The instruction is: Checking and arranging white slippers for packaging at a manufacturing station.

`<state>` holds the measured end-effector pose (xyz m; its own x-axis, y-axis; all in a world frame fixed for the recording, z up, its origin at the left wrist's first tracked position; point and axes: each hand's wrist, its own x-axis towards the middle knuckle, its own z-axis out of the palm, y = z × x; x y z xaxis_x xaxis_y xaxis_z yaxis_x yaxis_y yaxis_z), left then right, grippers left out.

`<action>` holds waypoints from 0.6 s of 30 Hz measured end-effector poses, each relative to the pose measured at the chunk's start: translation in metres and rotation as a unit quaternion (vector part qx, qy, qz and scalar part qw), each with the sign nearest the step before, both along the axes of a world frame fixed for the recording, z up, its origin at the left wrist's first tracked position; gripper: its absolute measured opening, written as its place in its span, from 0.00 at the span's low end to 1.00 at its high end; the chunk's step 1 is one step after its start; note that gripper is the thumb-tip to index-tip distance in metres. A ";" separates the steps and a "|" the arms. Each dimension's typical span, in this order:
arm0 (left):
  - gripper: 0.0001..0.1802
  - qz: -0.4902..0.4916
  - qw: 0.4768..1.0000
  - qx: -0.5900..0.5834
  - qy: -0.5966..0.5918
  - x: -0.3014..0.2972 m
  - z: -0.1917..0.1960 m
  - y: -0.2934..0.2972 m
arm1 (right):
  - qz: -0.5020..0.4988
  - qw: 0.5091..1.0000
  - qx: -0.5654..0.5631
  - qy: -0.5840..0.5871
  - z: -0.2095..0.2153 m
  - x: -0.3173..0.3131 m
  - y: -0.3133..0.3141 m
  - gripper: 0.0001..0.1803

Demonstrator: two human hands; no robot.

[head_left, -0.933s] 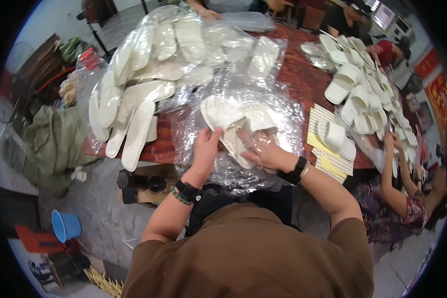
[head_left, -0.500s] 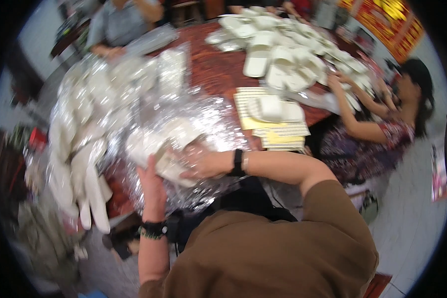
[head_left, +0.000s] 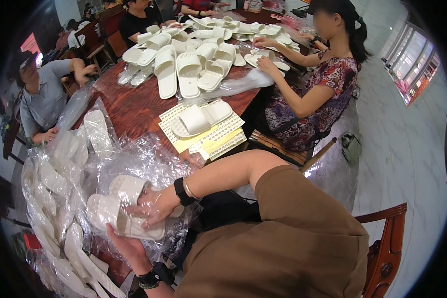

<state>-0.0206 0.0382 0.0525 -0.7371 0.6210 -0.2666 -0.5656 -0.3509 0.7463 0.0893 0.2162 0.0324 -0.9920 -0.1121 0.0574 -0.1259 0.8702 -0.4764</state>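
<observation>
A pair of white slippers [head_left: 104, 208] lies side by side in a clear plastic bag [head_left: 169, 169] at the table's lower left edge. My right hand [head_left: 156, 204] rests over the slippers with its fingers apart, and crinkled film shows around it. My left hand [head_left: 128, 246] grips the slippers' near side, its thumb along the edge and its other fingers mostly hidden. More bagged white slippers [head_left: 54, 174] are heaped to the left. Beyond my right forearm, another pair of white slippers [head_left: 196, 120] sits on yellow printed sheets [head_left: 216, 144].
Loose white slippers [head_left: 188, 74] pile up across the far side of the dark red wooden table [head_left: 119, 107]. A co-worker in a patterned top [head_left: 308, 104] handles slippers at the right. A person in a grey shirt [head_left: 54, 84] sits at the far left. A wooden chair [head_left: 390, 248] stands behind me.
The view has swung to the right and upward, so the table and slippers appear farther left. Both my hands stay at the bagged pair. The grey-shirted person's arm now reaches out over the table.
</observation>
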 end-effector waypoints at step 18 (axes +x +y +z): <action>0.29 -0.112 0.983 -0.088 0.111 -0.045 -0.035 -0.026 | 0.084 0.994 -0.056 -0.048 0.034 0.057 0.011 0.34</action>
